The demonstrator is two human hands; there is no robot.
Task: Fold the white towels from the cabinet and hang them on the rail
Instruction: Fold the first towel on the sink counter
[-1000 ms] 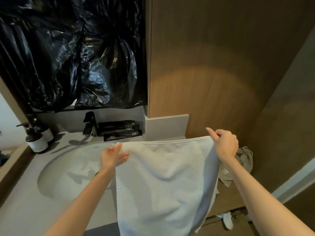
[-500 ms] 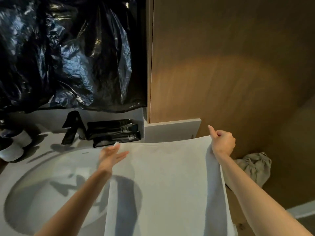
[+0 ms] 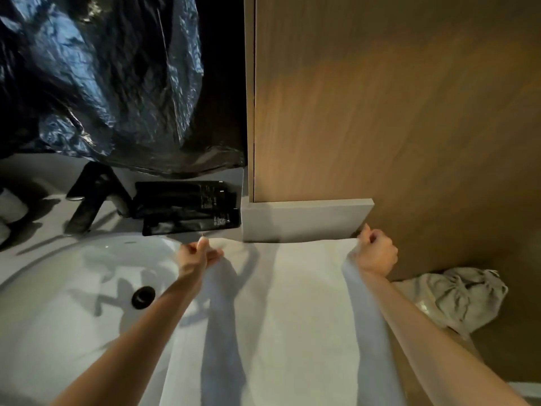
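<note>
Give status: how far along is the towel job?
Early. Done: one white towel is out, spread flat beside the sink. In hand: left hand and right hand each pinch a far corner, apparently setting up a fold. Left: the folding itself, hanging it, and any other towels; no rail or hung towel is in view.

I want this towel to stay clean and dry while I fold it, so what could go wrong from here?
The white towel lies partly over the sink basin; if that is wet, its left edge may soak. The left hand only pinches its corner while the right hand grips, so the left corner could slip and skew the fold. The top edge sits near the black tubes; a forward push might knock them.
</note>
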